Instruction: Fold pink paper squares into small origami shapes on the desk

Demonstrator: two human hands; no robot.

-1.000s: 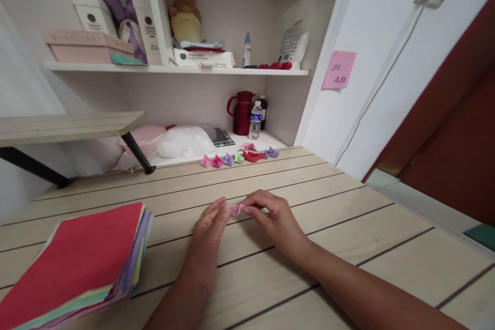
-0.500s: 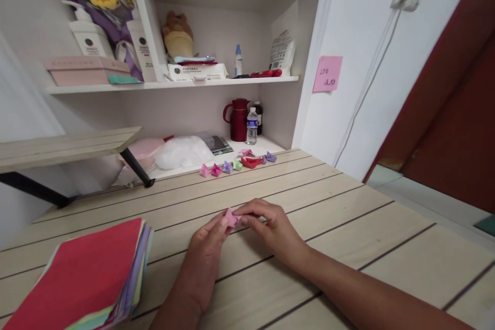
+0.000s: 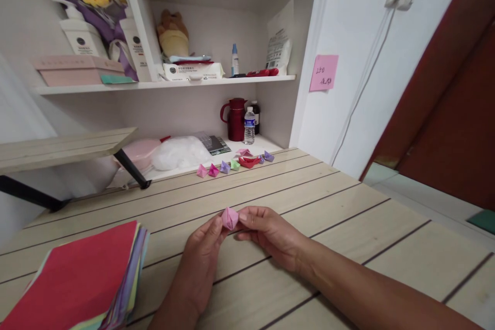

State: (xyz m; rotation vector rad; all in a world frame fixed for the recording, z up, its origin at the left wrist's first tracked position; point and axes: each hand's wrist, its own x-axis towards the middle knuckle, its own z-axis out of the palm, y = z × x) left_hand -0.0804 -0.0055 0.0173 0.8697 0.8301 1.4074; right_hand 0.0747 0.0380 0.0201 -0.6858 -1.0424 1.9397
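A small pink folded-paper piece [image 3: 230, 218] is held between my two hands, just above the wooden table [image 3: 328, 211]. My left hand [image 3: 207, 245] pinches its left side between thumb and fingers. On the other side, my right hand [image 3: 268, 234] grips the right corner with the thumb on top; its lower fingers are curled. Along the table's back edge stands a row of small folded paper boats, among them a red boat [image 3: 249, 163], a green one [image 3: 234, 165] and a magenta one [image 3: 213, 170].
A stack of coloured paper [image 3: 73, 278], red on top, lies at the front left. Behind the table, a water bottle [image 3: 249, 126] and a dark red jug [image 3: 235, 119] stand in the shelf. A small raised wooden stand [image 3: 65, 149] is at the left.
The pink paper has been turned, so a fuller, diamond-shaped face with a centre crease shows. My right hand has shifted its hold, with the thumb now on the right corner.
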